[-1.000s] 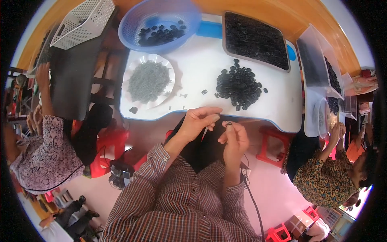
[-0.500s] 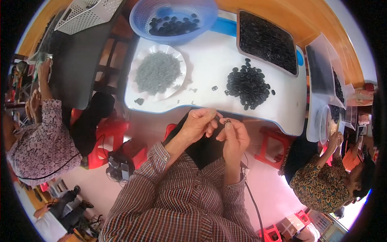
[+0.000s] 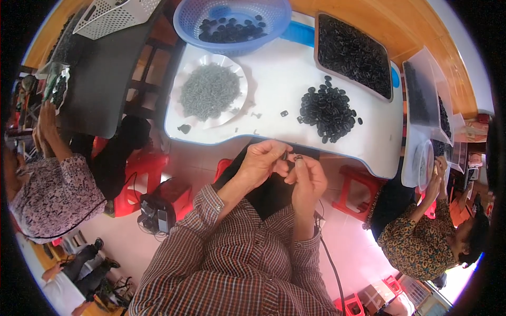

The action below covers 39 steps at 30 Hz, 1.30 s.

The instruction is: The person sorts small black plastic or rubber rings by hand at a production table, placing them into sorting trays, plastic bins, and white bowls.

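Left hand (image 3: pixel 258 164): grip pinched together on dark bit (image 3: pixel 285 156), mostly hidden. Right hand (image 3: pixel 310 179): grip clamped on small black piece (image 3: pixel 298 157), just beside left hand, near front edge of bench (image 3: pixel 269 73). On bench: heap of black pieces (image 3: pixel 328 113) to right, plate (image 3: pixel 243 95) of grey bits (image 3: pixel 210 90) to left, blue basket (image 3: pixel 232 48) behind plate.

No words, labels, brands, numbers or signs can be read anywhere in this wide view from above.
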Each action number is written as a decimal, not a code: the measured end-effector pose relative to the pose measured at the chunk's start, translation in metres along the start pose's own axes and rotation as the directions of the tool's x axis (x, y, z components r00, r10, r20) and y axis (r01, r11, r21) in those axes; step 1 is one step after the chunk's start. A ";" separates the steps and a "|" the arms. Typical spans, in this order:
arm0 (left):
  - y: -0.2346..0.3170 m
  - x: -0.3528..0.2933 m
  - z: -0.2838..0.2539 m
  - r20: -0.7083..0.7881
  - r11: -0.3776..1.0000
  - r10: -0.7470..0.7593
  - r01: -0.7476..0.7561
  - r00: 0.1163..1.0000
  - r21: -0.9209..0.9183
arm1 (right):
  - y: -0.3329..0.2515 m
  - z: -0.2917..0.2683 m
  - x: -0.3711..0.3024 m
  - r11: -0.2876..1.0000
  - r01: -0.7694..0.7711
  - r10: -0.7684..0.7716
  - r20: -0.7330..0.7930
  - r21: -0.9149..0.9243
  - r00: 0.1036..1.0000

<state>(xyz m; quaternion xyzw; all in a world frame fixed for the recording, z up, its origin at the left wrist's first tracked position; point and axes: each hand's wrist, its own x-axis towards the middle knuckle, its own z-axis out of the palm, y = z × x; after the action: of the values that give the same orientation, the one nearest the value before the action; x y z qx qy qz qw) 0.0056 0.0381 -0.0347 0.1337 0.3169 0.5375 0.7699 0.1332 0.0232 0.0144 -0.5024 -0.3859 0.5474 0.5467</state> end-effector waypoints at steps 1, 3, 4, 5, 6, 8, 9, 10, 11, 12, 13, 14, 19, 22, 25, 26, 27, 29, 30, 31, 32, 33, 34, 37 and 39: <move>0.002 0.000 0.000 0.011 0.999 -0.018 0.019 1.000 -0.037 | 0.000 -0.001 0.000 1.000 -0.001 0.001 0.000 0.000 1.000; 0.004 -0.001 0.001 0.022 0.997 -0.036 0.037 0.999 -0.074 | 0.001 -0.003 0.000 1.000 0.009 -0.009 -0.009 0.010 1.000; 0.005 -0.002 0.000 0.066 0.995 -0.033 0.040 0.997 -0.096 | 0.001 -0.003 -0.001 1.000 0.009 -0.009 -0.009 0.010 1.000; 0.006 -0.002 0.000 0.110 0.992 -0.030 0.043 0.993 -0.118 | 0.000 -0.003 -0.001 1.000 0.002 -0.001 -0.013 0.013 1.000; 0.006 -0.004 0.000 0.109 0.992 -0.029 0.042 0.994 -0.119 | -0.001 -0.003 -0.001 1.000 -0.006 0.006 -0.018 0.018 1.000; 0.007 -0.007 0.000 0.145 0.995 -0.002 0.016 0.989 -0.094 | -0.002 -0.002 -0.001 1.000 -0.002 0.003 -0.021 0.030 1.000; 0.008 -0.008 0.000 0.144 0.995 -0.001 0.015 0.990 -0.095 | -0.002 -0.002 -0.001 0.999 0.002 -0.001 -0.024 0.042 1.000; 0.009 -0.009 0.000 0.161 0.995 0.000 0.017 0.987 -0.103 | -0.004 -0.001 -0.001 0.999 0.001 0.000 -0.023 0.042 1.000; 0.010 -0.010 0.000 0.179 0.994 0.002 0.018 0.984 -0.112 | -0.007 0.000 -0.002 0.999 0.003 -0.002 -0.016 0.037 1.000; 0.010 -0.010 0.000 0.179 0.993 0.004 0.017 0.984 -0.114 | -0.008 0.001 -0.003 1.000 0.005 -0.005 -0.008 0.031 1.000; 0.011 -0.011 0.000 0.191 0.993 0.011 0.011 0.982 -0.115 | -0.009 0.001 -0.004 1.000 0.005 -0.005 -0.006 0.028 1.000; 0.011 -0.012 0.000 0.204 0.993 0.019 0.006 0.979 -0.117 | -0.009 0.001 -0.004 0.999 0.008 -0.008 0.002 0.035 1.000; 0.009 -0.012 -0.009 0.228 0.990 0.030 0.003 0.973 -0.144 | -0.011 0.004 -0.005 0.998 -0.007 0.006 0.021 0.063 1.000; 0.006 -0.012 -0.014 0.271 0.971 0.045 0.021 0.962 -0.236 | -0.018 0.008 -0.009 0.999 -0.003 0.002 0.047 0.039 0.999; 0.006 -0.013 -0.015 0.297 0.953 0.058 0.036 0.953 -0.301 | -0.021 0.010 -0.011 1.000 -0.004 0.003 0.070 0.008 0.998; 0.006 -0.014 -0.015 0.298 0.946 0.058 0.042 0.953 -0.320 | -0.021 0.010 -0.012 1.000 0.017 -0.016 0.071 -0.020 0.997; 0.007 -0.014 -0.013 0.299 0.946 0.059 0.042 0.953 -0.322 | -0.021 0.010 -0.012 0.998 0.038 -0.034 0.072 -0.049 0.997; 0.011 -0.016 -0.009 0.271 0.953 0.066 0.020 0.960 -0.303 | -0.019 0.011 -0.011 0.995 0.061 -0.056 0.068 -0.084 0.996; 0.012 -0.017 -0.009 0.270 0.952 0.067 0.019 0.960 -0.304 | -0.019 0.013 -0.011 0.990 0.084 -0.077 0.065 -0.115 0.995; 0.014 -0.018 -0.010 0.267 0.961 0.053 0.023 0.962 -0.274 | -0.019 0.014 -0.011 0.990 0.084 -0.077 0.066 -0.116 0.995; 0.015 -0.019 -0.010 0.265 0.970 0.039 0.027 0.964 -0.243 | -0.019 0.014 -0.010 0.990 0.060 -0.053 0.062 -0.125 0.997; 0.016 -0.020 -0.009 0.264 0.969 0.041 0.026 0.964 -0.245 | -0.019 0.015 -0.010 0.990 0.035 -0.027 0.058 -0.135 0.998; 0.016 -0.022 -0.008 0.222 0.985 0.059 -0.021 0.973 -0.171 | -0.018 0.015 -0.010 0.990 0.035 -0.027 0.060 -0.135 0.998; 0.019 -0.025 -0.008 0.169 0.994 0.107 -0.107 0.980 -0.012 | -0.017 0.014 -0.011 0.990 0.008 0.002 0.070 -0.144 0.998; 0.022 -0.026 -0.007 0.156 0.986 0.135 -0.148 0.978 0.073 | -0.016 0.014 -0.012 0.989 -0.007 0.016 0.063 -0.150 0.998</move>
<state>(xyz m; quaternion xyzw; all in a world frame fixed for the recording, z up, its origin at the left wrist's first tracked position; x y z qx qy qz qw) -0.0205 0.0222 -0.0193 0.2284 0.2697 0.5654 0.7452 0.1214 0.0153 0.0347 -0.5266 -0.4403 0.5358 0.4916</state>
